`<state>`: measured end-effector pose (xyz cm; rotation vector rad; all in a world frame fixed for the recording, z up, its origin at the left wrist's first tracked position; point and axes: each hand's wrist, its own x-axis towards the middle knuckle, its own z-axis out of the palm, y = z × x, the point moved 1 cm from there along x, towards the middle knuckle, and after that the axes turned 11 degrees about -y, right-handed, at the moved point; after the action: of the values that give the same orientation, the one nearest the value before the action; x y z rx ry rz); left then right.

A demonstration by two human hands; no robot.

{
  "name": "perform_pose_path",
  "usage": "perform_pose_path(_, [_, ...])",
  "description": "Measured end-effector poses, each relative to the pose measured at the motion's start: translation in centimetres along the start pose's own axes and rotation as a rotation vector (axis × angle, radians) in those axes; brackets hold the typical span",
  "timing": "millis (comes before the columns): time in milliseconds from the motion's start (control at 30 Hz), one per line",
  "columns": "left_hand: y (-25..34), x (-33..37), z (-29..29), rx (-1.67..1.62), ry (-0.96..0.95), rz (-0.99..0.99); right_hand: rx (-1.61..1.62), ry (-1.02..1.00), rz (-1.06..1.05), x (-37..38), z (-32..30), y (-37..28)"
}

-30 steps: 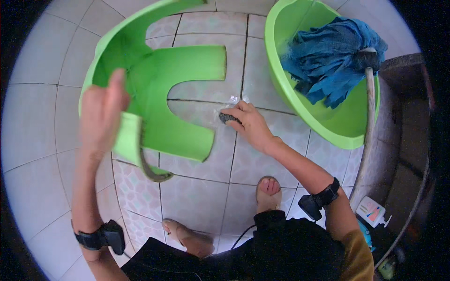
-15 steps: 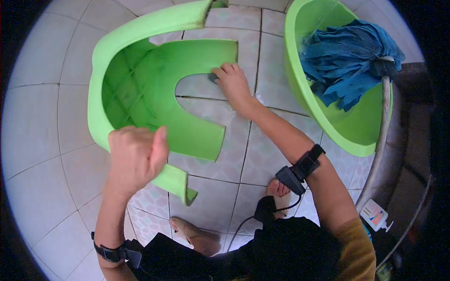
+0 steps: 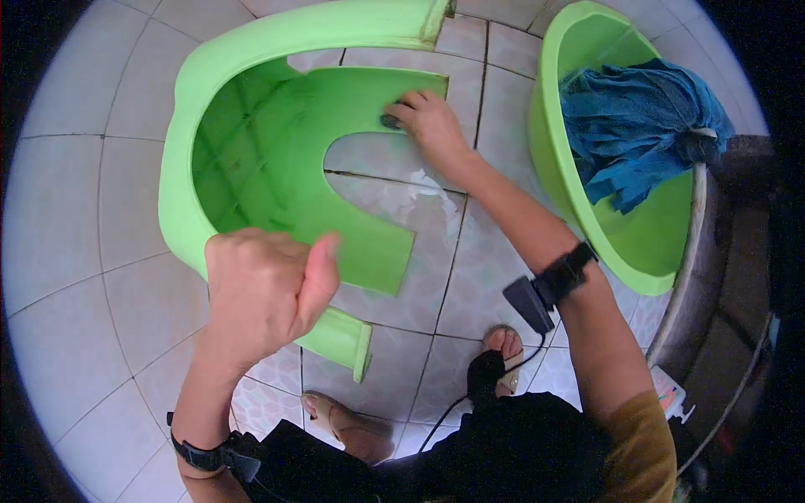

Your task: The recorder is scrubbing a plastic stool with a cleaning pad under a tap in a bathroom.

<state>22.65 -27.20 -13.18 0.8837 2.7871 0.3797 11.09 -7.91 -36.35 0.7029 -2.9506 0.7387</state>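
A light green plastic chair (image 3: 277, 168) lies tipped over on the tiled floor, its hollow inner side and a U-shaped cutout facing me. My left hand (image 3: 264, 293) is closed over the chair's near rim, thumb pointing up; the curled fingers are mostly hidden. At the far side, my right hand (image 3: 436, 126) presses a small dark scouring pad (image 3: 392, 117) against the green panel beside the cutout. Only part of the pad shows past the fingertips.
To the right stands a green basin (image 3: 549, 142) holding a blue mop head (image 3: 641, 126); its pole (image 3: 698, 201) leans over the basin's rim. A white pump bottle (image 3: 667, 391) is at lower right. My sandalled feet (image 3: 503, 344) stand near the chair. White suds (image 3: 429, 186) wet the tiles.
My right hand and the pad have moved from the cutout's edge up onto the green panel. White suds now show on the tiles below. The chair's near end has turned slightly.
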Motion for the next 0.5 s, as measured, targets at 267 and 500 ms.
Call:
perform_pose_path(267, [0.0,-0.9,0.0,-0.008,0.002,-0.057,0.075,0.139,0.054,-4.5,-0.3,0.1])
perform_pose_path(500, [-2.9,-0.6,-3.2,-0.104,-0.036,-0.241,-0.11,0.015,-0.074,-0.4,-0.1,-2.0])
